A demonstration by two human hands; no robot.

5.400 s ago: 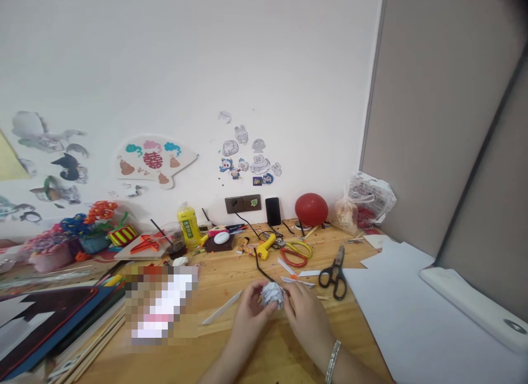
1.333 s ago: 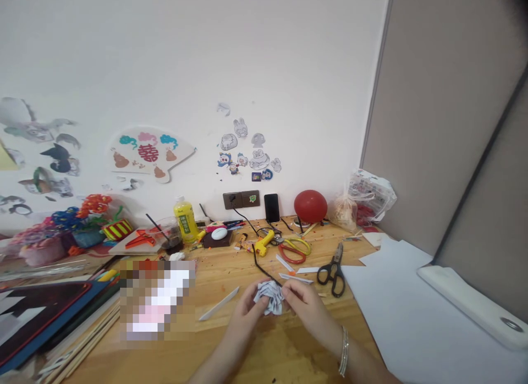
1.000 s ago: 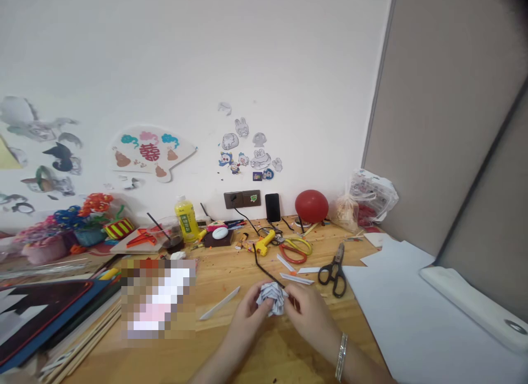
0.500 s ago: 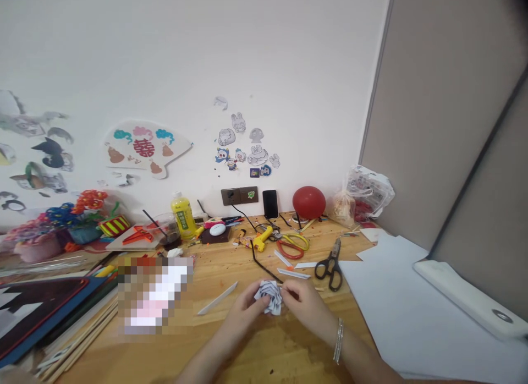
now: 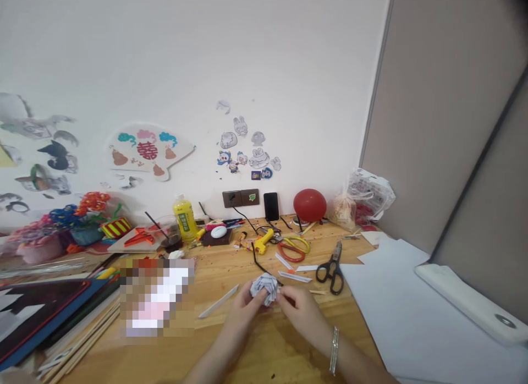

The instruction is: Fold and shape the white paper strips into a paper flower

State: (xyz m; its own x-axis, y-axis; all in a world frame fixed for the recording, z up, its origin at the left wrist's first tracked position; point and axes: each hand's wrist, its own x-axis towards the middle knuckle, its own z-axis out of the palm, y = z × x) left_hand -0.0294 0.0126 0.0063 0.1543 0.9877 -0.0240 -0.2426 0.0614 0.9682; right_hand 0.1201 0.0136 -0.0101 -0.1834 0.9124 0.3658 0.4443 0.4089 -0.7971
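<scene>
A crumpled-looking, many-layered white paper rosette (image 5: 264, 288) is held between both hands above the wooden table (image 5: 264, 345). My left hand (image 5: 248, 302) grips it from the left, its thumb against the front. My right hand (image 5: 297, 307) pinches at the rosette's right edge, and its fingertips are partly hidden. Left of my hands lies a folded white paper strip (image 5: 218, 301). More paper strips (image 5: 295, 276) rest beyond my right hand, beside black-handled scissors (image 5: 331, 269).
Behind are a yellow glue gun (image 5: 264, 240), red-handled scissors (image 5: 291, 252), a red balloon (image 5: 309, 205), a phone (image 5: 271, 206) and a yellow bottle (image 5: 185, 218). White sheets (image 5: 424, 312) cover the right side; thin wooden sticks (image 5: 88, 340) lie at left.
The rosette has moved slightly up and left and is turned, with my left thumb further across its front. My right hand has shifted slightly left. The camera view has moved a little.
</scene>
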